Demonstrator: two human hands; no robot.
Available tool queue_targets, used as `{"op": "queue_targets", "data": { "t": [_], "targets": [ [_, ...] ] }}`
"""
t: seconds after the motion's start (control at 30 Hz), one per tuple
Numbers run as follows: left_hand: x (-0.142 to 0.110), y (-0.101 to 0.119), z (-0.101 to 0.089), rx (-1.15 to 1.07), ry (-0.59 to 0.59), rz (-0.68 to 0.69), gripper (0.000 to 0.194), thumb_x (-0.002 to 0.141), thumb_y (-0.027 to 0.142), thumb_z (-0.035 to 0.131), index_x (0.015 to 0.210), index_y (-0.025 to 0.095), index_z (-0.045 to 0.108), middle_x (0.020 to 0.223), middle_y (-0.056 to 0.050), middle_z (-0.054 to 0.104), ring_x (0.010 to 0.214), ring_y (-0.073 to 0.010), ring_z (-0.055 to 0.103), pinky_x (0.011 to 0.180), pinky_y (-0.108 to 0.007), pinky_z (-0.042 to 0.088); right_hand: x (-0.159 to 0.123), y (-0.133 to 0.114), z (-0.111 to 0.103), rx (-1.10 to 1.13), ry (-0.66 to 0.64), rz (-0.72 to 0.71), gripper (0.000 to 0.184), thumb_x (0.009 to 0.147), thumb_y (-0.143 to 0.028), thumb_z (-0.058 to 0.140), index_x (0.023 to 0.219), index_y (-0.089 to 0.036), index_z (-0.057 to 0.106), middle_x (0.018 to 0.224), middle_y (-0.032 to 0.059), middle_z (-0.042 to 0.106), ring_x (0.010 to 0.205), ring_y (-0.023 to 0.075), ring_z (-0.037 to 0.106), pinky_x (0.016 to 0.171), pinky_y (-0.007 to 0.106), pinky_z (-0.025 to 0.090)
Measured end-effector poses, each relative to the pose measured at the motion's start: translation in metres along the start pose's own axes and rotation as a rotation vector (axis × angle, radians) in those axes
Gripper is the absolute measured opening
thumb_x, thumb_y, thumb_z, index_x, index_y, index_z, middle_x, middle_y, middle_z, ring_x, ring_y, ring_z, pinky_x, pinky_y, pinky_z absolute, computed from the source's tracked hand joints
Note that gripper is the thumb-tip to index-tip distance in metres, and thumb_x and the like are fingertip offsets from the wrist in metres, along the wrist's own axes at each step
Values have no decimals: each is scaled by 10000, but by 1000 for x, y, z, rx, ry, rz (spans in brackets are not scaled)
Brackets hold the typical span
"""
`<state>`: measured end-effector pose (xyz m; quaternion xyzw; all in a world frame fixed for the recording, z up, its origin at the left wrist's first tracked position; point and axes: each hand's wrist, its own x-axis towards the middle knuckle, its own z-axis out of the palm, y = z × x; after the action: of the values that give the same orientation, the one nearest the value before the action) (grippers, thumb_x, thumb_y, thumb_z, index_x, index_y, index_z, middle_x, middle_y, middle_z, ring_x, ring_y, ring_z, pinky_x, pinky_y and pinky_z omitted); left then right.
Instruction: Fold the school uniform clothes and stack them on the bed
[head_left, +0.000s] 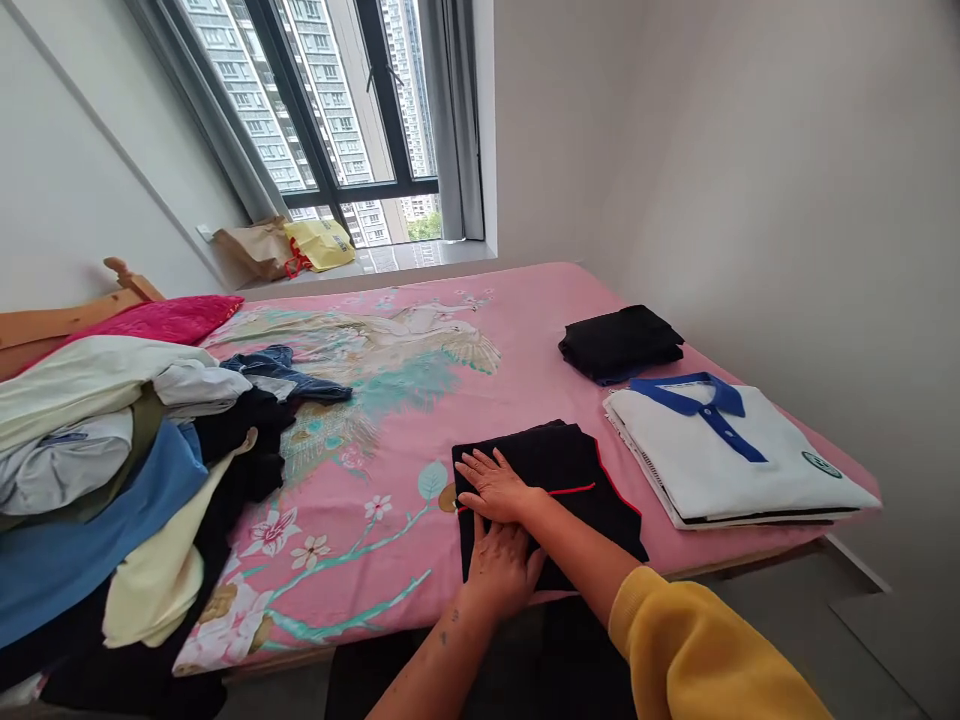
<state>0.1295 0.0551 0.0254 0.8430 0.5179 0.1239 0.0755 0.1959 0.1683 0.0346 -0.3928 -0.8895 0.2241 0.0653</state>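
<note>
Your right hand [493, 486] and left hand [504, 568] lie flat, gripping nothing, on the seemingly almost-folded black garment [551, 462] at the bed's near edge [405, 602], the black stack [622, 340] and white stack [720, 478] apparently finished, the clothes heap [142, 545] left.

Right hand [495, 485]: palm down, fingers extended, slightly parted, pointing left. Left hand [504, 565]: nearer the body, palm down, fingers forward, tips at the right hand's near edge. Right forearm [581, 545] and left forearm [448, 650] converge toward the hands.
</note>
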Motion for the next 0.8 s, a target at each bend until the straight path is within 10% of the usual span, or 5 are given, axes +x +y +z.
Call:
{"op": "queue_targets", "data": {
  "t": [0.4,0.63,0.8],
  "targets": [
    [-4,-4,1,-143,-11,-1,785,771,670,404,1434,305,196,1485,-25,285,1369,-315,183,1085,-604,-79,51,14,8,-28,-16,149,677,900,-581,165,1440,-176,220,1497,56,194,1387,195,107,1107,454,1],
    [-2,-2,-3,-135,-13,-3,770,755,644,468,1412,290,279,1456,-54,345,1357,-319,225,1095,-604,-14,-19,19,4,-131,192,188,588,929,-489,179,1422,-185,280,1492,46,211,1390,187,80,1106,465,-43],
    [16,-21,-19,-175,66,-122,389,897,350,346,1228,280,537,1320,-13,529,1293,-200,382,1120,-500,134,-58,38,-1,-197,365,394,552,939,-403,185,1411,-142,305,1478,74,247,1381,220,131,1106,485,-8]
  ]
}}
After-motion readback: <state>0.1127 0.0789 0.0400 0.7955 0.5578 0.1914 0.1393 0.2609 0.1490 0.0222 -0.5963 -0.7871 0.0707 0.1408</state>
